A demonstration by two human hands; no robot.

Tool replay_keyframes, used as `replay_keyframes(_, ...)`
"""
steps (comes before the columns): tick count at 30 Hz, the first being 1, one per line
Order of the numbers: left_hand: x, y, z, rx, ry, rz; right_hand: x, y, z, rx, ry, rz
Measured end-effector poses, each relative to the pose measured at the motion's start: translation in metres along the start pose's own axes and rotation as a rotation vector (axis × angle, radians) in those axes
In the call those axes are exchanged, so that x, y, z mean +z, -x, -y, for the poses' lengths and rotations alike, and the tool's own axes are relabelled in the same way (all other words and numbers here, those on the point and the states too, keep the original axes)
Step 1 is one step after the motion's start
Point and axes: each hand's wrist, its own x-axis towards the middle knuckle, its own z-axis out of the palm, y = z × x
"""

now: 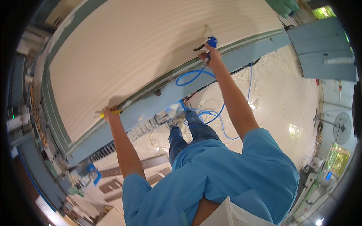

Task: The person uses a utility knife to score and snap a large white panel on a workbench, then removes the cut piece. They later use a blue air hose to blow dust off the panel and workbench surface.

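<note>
Two closed hands: left hand (110, 113) around one yellow tool (118, 112) at the near edge of one machine bed (135, 109); right hand (214, 57) around one blue air gun (212, 41), above one pale panel (132, 67) lying thereon. One blue hose (181, 84) crosses the bed's side. Rightward: one cabinet (324, 47), one fan (342, 128).

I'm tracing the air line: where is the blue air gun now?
In the head view, above and right of centre, the blue air gun is in the right hand, near the edge of the pale sheet, its blue hose looping below.
</note>
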Motion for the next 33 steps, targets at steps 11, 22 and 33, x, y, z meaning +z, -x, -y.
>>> replay_keyframes(11, -0.045, 0.019, 0.04, 0.177, -0.021, 0.312, -0.058, -0.011, 0.001, -0.053, 0.276, 0.134)
replay_keyframes(22, -0.04, 0.204, 0.082, 0.118, 0.23, -0.18, -0.13, -0.017, 0.091, 0.004, 0.455, 0.007)
replay_keyframes(33, -0.078, 0.155, 0.111, -0.206, -0.063, -0.138, -0.128, -0.034, 0.064, -0.58, 1.042, 0.418)
